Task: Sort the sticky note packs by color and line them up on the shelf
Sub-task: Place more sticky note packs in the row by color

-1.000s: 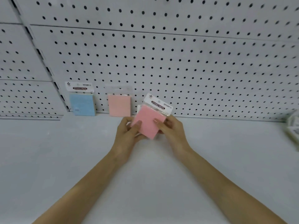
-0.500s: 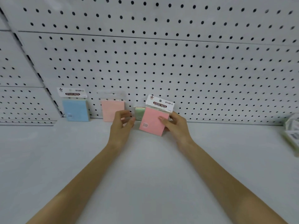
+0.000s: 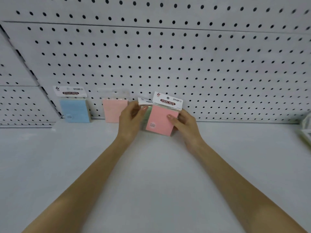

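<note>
The green pack is mostly hidden behind the pink pack; the right-edge object is cut off.

**Both hands holding sticky note packs at the back of the shelf**

The right hand is gripping a pink square sticky note pack with a white "STICKY NOTE" header card, tilting it slightly, its lower edge just above the white shelf surface. The left hand is pinching a pale green sticky note pack, which is showing only partly behind the pink one. A blue square sticky note pack and a second pink sticky note pack are standing upright, leaning against the white perforated pegboard wall, near each other but apart.
</note>
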